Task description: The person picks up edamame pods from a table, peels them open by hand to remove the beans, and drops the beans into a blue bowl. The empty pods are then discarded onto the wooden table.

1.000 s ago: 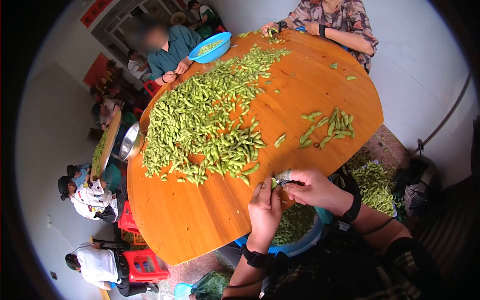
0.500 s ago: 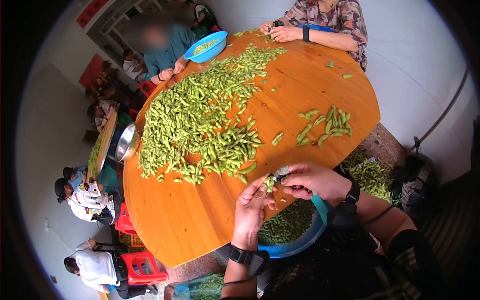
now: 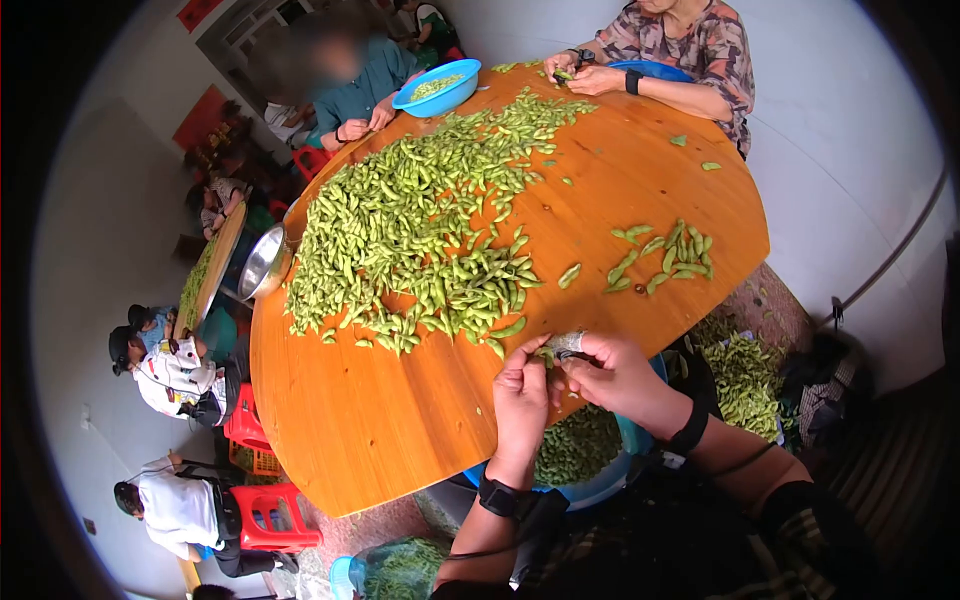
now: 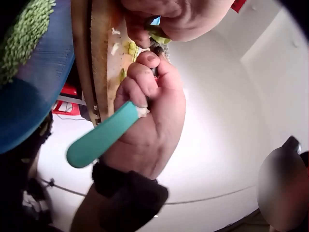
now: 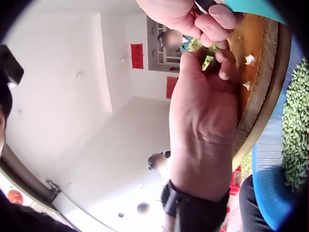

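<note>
Where the orange-brown wooden desk (image 3: 390, 435) ends in front of me, I do well to work right at its edge. Beyond my grip and to its left spreads a broad heap of green bean pods (image 3: 390, 220). Below my grip, on my side of the edge, sits a round blue plastic basin (image 4: 53, 60) with loose green beans (image 4: 29, 29) in it; keeping both hands above it should let whatever drops land inside. My right hand (image 3: 625, 380) is curled round a teal-handled tool (image 4: 104, 135), the handle sticking out behind it. My left hand (image 3: 522, 395) pinches one plump green pod (image 5: 194, 45), right between my two hands at the tool's working end, which is mostly hidden. I judge that the pod wants a steady but light pinch, my left hand kept back from the tool, and short, measured pressure from the right so nothing inside gets crushed. Small white scraps (image 5: 249, 59) lie on the desk beside my grip, best kept out of the basin.
</note>
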